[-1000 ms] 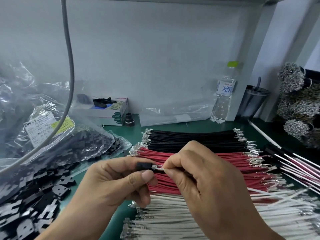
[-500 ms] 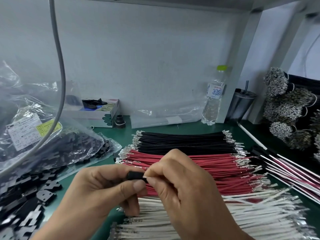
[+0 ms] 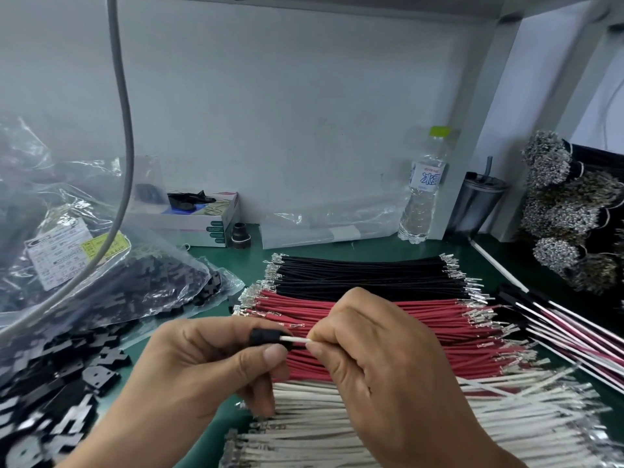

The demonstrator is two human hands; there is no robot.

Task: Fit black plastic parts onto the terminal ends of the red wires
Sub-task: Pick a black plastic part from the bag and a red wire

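The black plastic part (image 3: pixel 268 336) lies level, its long axis left to right, with a white wire (image 3: pixel 294 339) entering its right end. The left hand (image 3: pixel 216 363) pinches the part; the right hand (image 3: pixel 381 359) pinches the wire, above the red wires (image 3: pixel 422 315) on the green counter (image 3: pixel 256 248).

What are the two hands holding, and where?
Left hand pinches the black plastic part around its body; right hand pinches a white wire just behind it.

Place: a wire-harness assembly workbench
Bench: green mat (image 3: pixel 364 246) under a shelf
On the mat: sorted red wires (image 3: pixel 422 319), black wires (image 3: pixel 364 275), white wires (image 3: pixel 337 430)
Left of wires: bagged black plastic parts (image 3: pixel 135 292)
Right: terminal bundles (image 3: pixel 567 211)
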